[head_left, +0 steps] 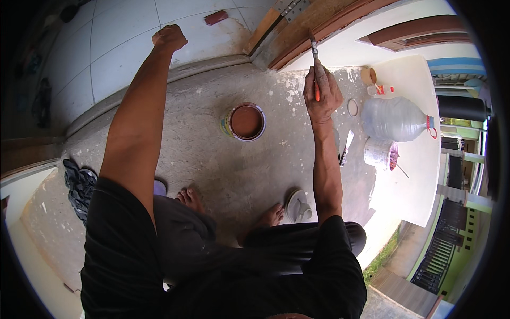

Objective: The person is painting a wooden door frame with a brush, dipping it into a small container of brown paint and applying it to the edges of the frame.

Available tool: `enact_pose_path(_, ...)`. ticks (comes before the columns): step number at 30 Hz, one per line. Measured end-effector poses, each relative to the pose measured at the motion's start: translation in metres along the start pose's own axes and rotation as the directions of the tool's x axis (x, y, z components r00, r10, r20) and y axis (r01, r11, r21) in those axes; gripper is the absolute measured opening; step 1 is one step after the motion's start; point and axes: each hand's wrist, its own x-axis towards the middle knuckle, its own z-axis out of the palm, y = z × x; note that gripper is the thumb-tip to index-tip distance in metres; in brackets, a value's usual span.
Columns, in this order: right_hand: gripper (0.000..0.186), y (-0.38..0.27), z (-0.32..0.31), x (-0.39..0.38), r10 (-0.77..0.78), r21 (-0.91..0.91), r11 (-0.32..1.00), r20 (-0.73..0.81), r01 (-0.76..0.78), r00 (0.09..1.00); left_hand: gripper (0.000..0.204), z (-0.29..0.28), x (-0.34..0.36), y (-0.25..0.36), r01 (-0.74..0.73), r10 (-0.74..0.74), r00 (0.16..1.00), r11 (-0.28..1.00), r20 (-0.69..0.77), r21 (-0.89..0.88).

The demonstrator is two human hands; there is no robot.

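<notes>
My right hand (323,98) grips a paintbrush (315,50) whose orange handle shows between the fingers. The bristle end points away from me and meets the edge of a brown-painted door frame (297,53) in the picture; whether it touches is hard to tell. Out at the far left, my left hand (170,37) is a closed fist above the pale tiled floor (122,32), with nothing visible sticking out of it. Between my arms, an open can of brown paint (247,122) stands on the grey concrete floor (196,138).
A dark red cylindrical piece (215,18) lies on the tiles beyond a raised sill. At right are a large clear water jug (396,119), a small bottle (380,90), a paint-stained white tub (378,153) and a scraper (347,146). Black crumpled plastic (79,186) lies left; a sandal (298,206) sits near my foot.
</notes>
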Motion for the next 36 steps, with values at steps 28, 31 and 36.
enact_pose_path(28,0.028,0.024,-0.078,0.137,-0.175,-0.084,0.983,-0.142,0.165,0.974,0.060,0.008,0.006,0.024,-0.045,0.044,0.998,0.998,-0.038,-0.032)
enact_pose_path(31,0.032,0.023,-0.058,0.101,-0.118,-0.074,0.991,-0.041,0.115,0.992,0.059,0.007,0.004,0.018,-0.053,0.053,0.998,0.999,-0.020,0.006)
enact_pose_path(36,0.033,0.016,-0.018,0.018,-0.069,0.070,0.996,0.145,0.060,0.987,0.060,0.000,-0.004,0.020,-0.061,0.061,0.998,0.998,-0.031,0.000)
